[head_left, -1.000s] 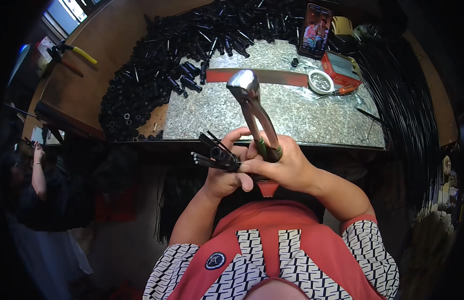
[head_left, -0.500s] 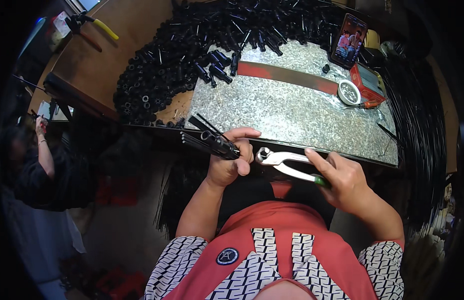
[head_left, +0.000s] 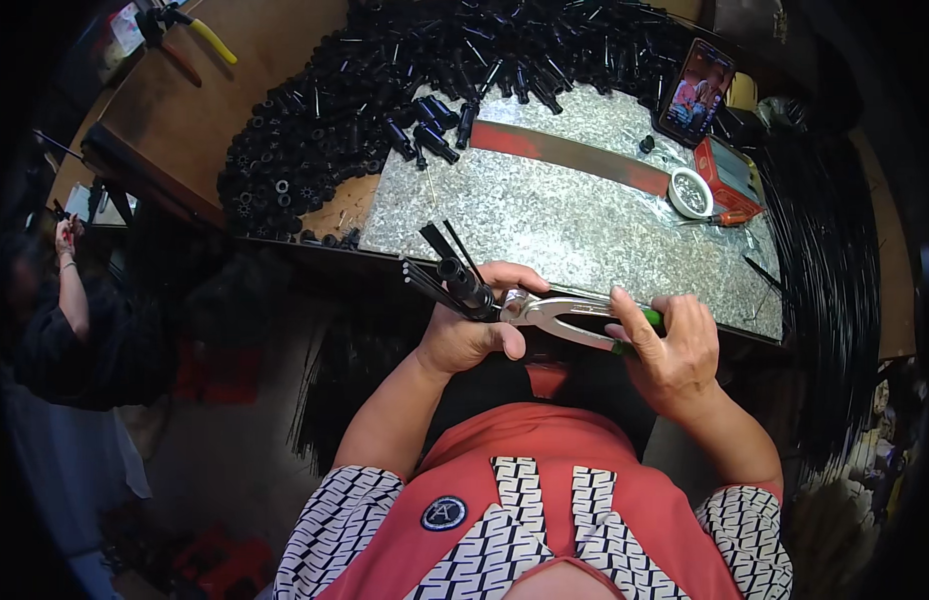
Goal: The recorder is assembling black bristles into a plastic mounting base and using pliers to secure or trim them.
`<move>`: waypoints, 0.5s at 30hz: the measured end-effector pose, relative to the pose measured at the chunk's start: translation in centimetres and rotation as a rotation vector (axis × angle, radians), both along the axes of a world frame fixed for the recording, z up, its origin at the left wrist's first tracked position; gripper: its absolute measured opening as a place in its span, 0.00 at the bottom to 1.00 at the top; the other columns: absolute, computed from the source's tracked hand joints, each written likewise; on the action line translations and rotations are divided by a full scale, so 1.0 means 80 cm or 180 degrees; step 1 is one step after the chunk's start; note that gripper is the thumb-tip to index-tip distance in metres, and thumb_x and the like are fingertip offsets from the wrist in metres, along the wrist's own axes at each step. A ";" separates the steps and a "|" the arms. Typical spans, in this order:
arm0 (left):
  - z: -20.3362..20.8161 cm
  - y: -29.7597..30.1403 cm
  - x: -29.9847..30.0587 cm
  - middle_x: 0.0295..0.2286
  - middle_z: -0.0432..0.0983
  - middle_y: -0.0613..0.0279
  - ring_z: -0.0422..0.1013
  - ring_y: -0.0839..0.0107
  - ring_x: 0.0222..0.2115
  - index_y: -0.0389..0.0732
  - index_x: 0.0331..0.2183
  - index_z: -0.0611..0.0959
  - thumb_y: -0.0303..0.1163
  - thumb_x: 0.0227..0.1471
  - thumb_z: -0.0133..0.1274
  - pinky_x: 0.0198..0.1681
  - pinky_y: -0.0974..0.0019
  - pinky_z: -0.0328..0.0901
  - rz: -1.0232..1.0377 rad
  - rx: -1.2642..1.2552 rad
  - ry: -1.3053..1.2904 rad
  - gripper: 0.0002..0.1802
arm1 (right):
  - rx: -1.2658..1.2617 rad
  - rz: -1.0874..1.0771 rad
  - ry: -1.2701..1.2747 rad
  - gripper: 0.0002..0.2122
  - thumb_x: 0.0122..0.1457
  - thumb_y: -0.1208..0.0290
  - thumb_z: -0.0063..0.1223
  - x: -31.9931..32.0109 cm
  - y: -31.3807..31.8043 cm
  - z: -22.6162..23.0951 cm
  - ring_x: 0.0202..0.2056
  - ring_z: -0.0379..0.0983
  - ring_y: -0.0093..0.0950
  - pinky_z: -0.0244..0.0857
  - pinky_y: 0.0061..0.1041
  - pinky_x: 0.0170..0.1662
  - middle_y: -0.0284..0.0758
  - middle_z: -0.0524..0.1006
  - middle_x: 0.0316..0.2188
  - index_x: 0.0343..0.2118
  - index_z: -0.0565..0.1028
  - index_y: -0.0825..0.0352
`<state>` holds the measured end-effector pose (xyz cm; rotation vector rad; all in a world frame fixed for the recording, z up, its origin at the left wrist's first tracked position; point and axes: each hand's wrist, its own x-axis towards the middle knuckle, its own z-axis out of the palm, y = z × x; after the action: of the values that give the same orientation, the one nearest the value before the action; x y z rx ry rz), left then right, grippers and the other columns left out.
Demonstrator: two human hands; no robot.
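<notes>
My left hand (head_left: pixel 463 338) is closed around a black tubular part (head_left: pixel 468 288) together with several thin black rods (head_left: pixel 425 285), which stick out past my fingers toward the upper left. My right hand (head_left: pixel 677 352) grips silver end-cutting pincers (head_left: pixel 575 312) by their green-coated handles. The pincers' rounded jaws are at the lower end of the black part, beside my left fingers. Whether they bite on anything there is too small to tell. Both hands are held just in front of the bench's near edge.
A speckled bench top (head_left: pixel 545 220) carries a flat metal strip (head_left: pixel 575 160), a white bowl (head_left: pixel 691 193) of small bits, a red box (head_left: pixel 728 175) and a propped phone (head_left: pixel 697 92). Black parts (head_left: pixel 315 150) heap behind; long black rods (head_left: pixel 825 260) hang right. Another person's arm (head_left: pixel 73 290) shows far left.
The pincers have come left, their jaws now meeting the black part's end, where a gap was before. My left hand has tilted the part more upright. The handles look closer together.
</notes>
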<state>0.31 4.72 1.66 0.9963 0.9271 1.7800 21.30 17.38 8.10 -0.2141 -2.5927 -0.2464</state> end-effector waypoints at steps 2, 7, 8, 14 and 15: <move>0.006 0.001 0.003 0.33 0.76 0.64 0.71 0.78 0.33 0.33 0.42 0.76 0.59 0.26 0.67 0.35 0.76 0.64 0.0059 -0.0035 0.0047 0.47 | 0.0178 -0.0041 0.0071 0.28 0.44 0.70 0.65 0.001 0.001 -0.001 0.25 0.64 0.30 0.56 0.29 0.26 0.34 0.67 0.25 0.53 0.72 0.55; 0.007 -0.001 0.005 0.29 0.73 0.69 0.67 0.83 0.27 0.34 0.42 0.77 0.60 0.24 0.67 0.28 0.79 0.60 0.0116 -0.0040 0.0142 0.47 | 0.0306 -0.0050 0.0175 0.27 0.45 0.68 0.64 0.000 0.002 -0.006 0.26 0.65 0.30 0.55 0.29 0.26 0.34 0.67 0.26 0.52 0.72 0.54; 0.007 0.000 0.005 0.29 0.73 0.69 0.67 0.83 0.27 0.34 0.42 0.77 0.60 0.24 0.67 0.28 0.79 0.60 0.0109 -0.0044 0.0139 0.47 | 0.0326 -0.0054 0.0195 0.26 0.46 0.68 0.64 0.000 0.003 -0.006 0.26 0.65 0.30 0.55 0.29 0.26 0.34 0.67 0.26 0.52 0.72 0.54; 0.012 0.003 0.011 0.28 0.73 0.70 0.66 0.83 0.26 0.35 0.42 0.77 0.58 0.25 0.68 0.28 0.79 0.60 0.0179 -0.0079 0.0183 0.46 | 0.0570 -0.0040 -0.0072 0.23 0.48 0.68 0.61 0.011 0.007 0.010 0.26 0.64 0.29 0.55 0.28 0.26 0.34 0.67 0.27 0.50 0.75 0.52; 0.013 0.004 0.013 0.28 0.73 0.70 0.67 0.83 0.27 0.35 0.41 0.77 0.56 0.24 0.69 0.29 0.79 0.60 0.0156 -0.0145 0.0139 0.45 | 0.0569 -0.0060 -0.0073 0.23 0.48 0.68 0.61 0.014 0.007 0.023 0.26 0.64 0.29 0.55 0.28 0.26 0.34 0.67 0.27 0.50 0.75 0.52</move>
<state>1.34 5.08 2.72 0.9947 1.0230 1.7757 22.42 17.94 9.92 -0.1722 -2.5739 -0.4874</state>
